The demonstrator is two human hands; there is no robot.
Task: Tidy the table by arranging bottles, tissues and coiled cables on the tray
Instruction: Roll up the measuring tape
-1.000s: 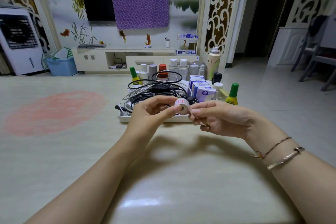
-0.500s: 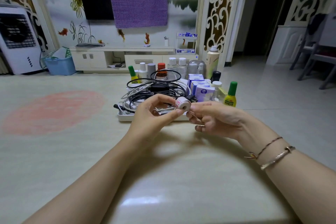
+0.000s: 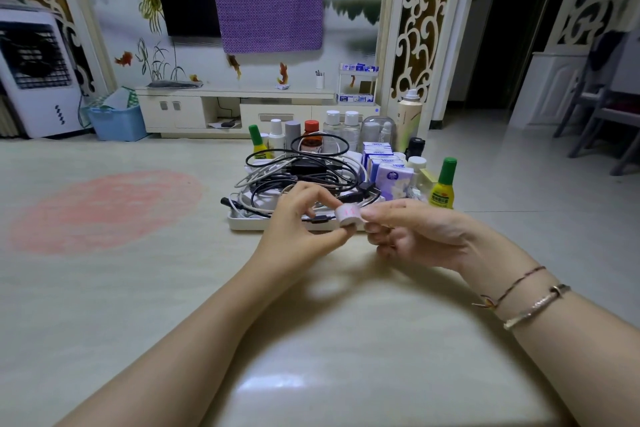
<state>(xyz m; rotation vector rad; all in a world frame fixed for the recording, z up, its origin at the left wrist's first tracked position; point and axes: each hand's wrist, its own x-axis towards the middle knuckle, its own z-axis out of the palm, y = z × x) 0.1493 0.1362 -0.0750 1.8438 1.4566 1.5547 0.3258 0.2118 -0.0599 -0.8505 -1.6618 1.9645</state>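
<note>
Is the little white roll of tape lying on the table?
No, the small white roll of tape is held up between the left hand and the right hand, above the pale glossy table.

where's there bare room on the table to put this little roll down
Bare tabletop lies open left of the white tray, and between the tray's near rim and your forearms. Crowded: the tray holds tangled black and white cables, tissue packs and bottles. The small white tape roll sits pinched between the left hand and the right hand.
</note>
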